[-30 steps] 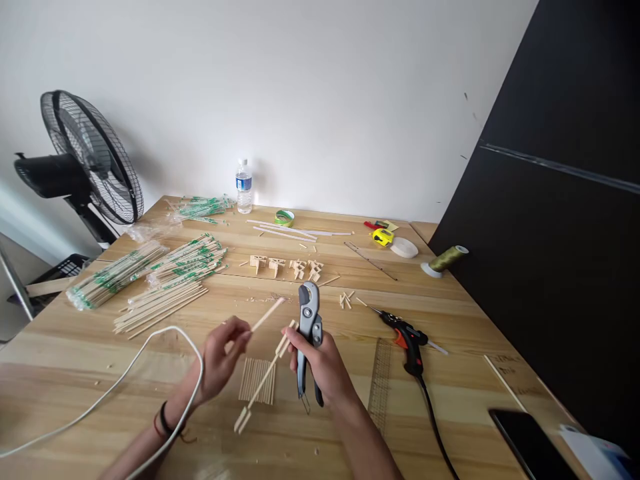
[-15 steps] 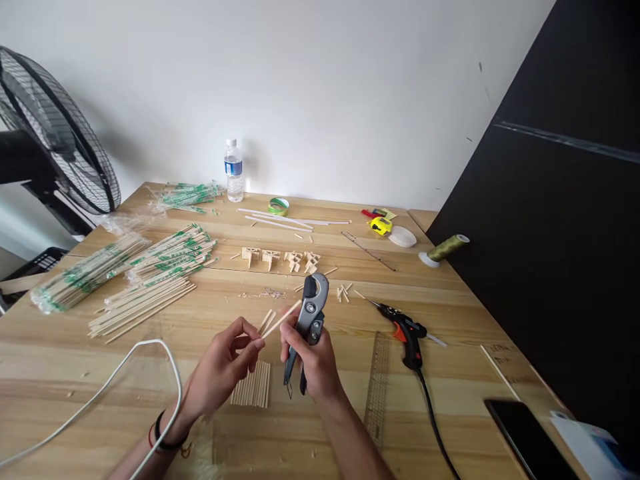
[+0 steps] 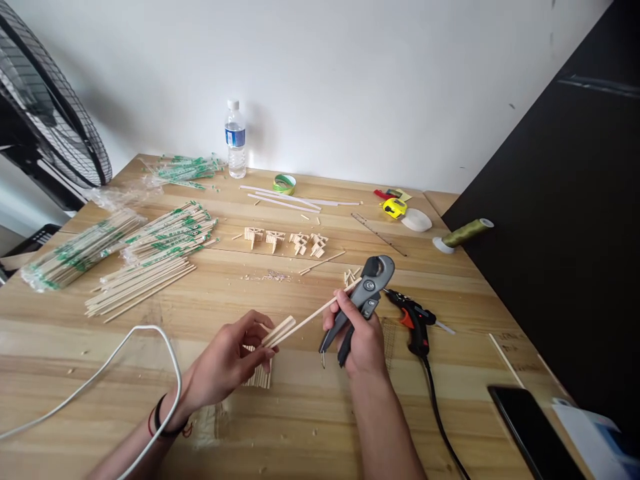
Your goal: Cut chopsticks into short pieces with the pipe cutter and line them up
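In my left hand (image 3: 227, 363) several short wooden sticks (image 3: 281, 328) are pinched between thumb and fingers. A longer thin stick (image 3: 315, 315) runs from that grip across to my right hand (image 3: 364, 343). My right fingers are wrapped round a grey and black ratchet-style cutter (image 3: 369, 285), and the long stick's far end passes by the thumb, along the cutter's side. Whether the stick lies between the blades I cannot tell. Under my left hand lies a row of cut sticks (image 3: 261, 380), partly hidden.
Wrapped stick bundles (image 3: 80, 250) and loose sticks (image 3: 140, 290) lie left. Small wooden assemblies (image 3: 300, 243) stand mid-table. A black glue gun (image 3: 413, 320), ruler (image 3: 389, 337) and phone (image 3: 533, 427) are right. A white cable (image 3: 173, 357) crosses my left forearm; a bottle (image 3: 235, 143) stands behind.
My right hand has moved right with the cutter, away from my left hand. More of a long stick now spans the gap between them. The view has shifted slightly.
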`<state>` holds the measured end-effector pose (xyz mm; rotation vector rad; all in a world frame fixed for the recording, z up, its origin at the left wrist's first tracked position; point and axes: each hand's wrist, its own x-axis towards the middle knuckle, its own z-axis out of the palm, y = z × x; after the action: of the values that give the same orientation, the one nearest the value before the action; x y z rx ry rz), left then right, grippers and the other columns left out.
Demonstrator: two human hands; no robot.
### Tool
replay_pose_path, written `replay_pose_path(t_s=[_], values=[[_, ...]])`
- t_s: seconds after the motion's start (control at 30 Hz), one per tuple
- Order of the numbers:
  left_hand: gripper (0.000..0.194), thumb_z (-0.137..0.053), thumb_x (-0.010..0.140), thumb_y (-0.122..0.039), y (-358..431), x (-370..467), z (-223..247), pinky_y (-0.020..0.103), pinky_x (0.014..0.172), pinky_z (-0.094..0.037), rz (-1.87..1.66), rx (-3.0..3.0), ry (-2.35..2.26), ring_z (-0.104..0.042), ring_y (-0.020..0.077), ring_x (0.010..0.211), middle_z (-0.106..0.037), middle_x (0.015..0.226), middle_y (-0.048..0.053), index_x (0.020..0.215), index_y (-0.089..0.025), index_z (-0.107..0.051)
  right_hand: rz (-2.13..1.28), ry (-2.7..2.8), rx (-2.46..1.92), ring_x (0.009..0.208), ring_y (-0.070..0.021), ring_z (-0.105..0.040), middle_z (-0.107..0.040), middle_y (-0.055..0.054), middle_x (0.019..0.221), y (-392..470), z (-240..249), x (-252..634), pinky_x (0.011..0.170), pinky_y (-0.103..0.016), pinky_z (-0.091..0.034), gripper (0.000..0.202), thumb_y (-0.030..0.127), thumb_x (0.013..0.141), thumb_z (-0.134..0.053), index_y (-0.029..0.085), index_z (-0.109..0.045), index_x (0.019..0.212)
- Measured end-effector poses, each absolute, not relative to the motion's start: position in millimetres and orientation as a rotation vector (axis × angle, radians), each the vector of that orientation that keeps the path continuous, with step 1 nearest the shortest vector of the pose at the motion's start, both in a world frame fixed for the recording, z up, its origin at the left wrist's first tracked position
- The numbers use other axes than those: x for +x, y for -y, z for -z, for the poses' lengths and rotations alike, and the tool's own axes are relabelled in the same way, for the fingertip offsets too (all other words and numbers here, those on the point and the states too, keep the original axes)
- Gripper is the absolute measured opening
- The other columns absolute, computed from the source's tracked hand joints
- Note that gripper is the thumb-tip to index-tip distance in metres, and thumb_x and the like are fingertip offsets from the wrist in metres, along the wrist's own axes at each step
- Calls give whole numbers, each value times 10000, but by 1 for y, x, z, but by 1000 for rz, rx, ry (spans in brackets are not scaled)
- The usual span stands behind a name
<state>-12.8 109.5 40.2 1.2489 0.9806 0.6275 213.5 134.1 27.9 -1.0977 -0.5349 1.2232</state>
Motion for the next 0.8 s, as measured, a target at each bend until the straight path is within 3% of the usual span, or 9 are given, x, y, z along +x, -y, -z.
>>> replay_pose_path(t_s=[0.2, 0.6, 0.8], values=[[362, -711, 921, -411, -110, -12, -39, 171, 399, -423, -540, 1213, -977, -639, 136, 589, -691, 808, 35, 1185, -169, -657, -1231, 548, -1124, 452, -105, -528, -579, 52, 635, -133, -31, 214, 431, -242, -414, 361, 430, 704, -899, 207, -626, 782], [334, -663, 960, -352, -108, -14, -46, 199, 463, -494, -522, 1122, -833, -699, 173, 743, -733, 1097, 135, 1236, -167, -695, -1110, 580, -1195, 441, -111, -547, -604, 53, 646, -134, -27, 216, 437, -251, -458, 408, 458, 681, -907, 206, -629, 843], [302, -679, 944, -362, -109, -13, -49, 193, 437, -458, -535, 1079, -836, -686, 170, 675, -748, 926, 112, 1144, -140, -725, -1041, 658, -1209, 449, -120, -555, -603, 44, 655, -134, -25, 213, 442, -260, -468, 383, 464, 718, -878, 205, -625, 843]])
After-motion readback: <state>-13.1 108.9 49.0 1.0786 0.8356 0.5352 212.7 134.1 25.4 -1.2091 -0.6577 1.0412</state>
